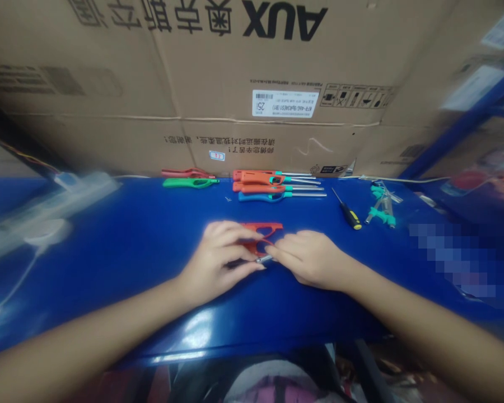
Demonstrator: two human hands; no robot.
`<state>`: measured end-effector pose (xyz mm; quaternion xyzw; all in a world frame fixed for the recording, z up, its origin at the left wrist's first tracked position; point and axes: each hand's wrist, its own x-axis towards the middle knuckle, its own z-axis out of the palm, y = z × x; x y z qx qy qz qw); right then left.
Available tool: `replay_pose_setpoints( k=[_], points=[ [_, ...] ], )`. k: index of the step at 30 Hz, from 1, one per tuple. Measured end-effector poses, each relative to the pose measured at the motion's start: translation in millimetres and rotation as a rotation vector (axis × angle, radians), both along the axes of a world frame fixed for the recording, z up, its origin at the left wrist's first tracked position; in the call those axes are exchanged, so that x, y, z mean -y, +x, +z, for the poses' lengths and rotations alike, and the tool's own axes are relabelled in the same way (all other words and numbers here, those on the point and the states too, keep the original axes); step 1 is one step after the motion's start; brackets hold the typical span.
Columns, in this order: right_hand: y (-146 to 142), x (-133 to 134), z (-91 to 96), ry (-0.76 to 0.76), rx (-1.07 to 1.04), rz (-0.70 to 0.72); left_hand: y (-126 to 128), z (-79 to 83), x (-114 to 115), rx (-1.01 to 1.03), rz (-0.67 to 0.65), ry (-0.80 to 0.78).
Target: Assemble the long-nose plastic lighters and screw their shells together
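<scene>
While both hands meet near the middle of the blue desk, an orange lighter shell lies flat between them. The left hand has its fingers curled over the shell's left part, pinching it together with a thin metal tube that pokes out toward the right. The right hand rests beside it, fingertips closed on the tube's end and touching the shell's lower edge. Farther back, near the cardboard boxes, a row of finished lighters in orange and blue lies side by side with their metal nozzles pointing right. Left of that row sit a green lighter shell and a red one just behind it. A screwdriver with a black and yellow handle lies to the right of the row, and a small heap of teal parts lies beyond it
</scene>
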<state>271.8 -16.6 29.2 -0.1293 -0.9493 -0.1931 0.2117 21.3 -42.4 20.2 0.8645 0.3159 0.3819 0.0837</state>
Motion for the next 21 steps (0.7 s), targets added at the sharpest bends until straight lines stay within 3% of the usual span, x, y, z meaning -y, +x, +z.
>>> replay_pose_setpoints(
  k=[12, 21],
  points=[
    [-9.5, 9.6, 2.7, -0.127, -0.108, -0.114, 9.4, 1.4, 4.6, 0.099, 0.030, -0.256],
    [-7.9, 5.8, 2.2, -0.199, -0.058, -0.180, 4.7, 3.6, 5.3, 0.079, -0.066, -0.368]
  ],
)
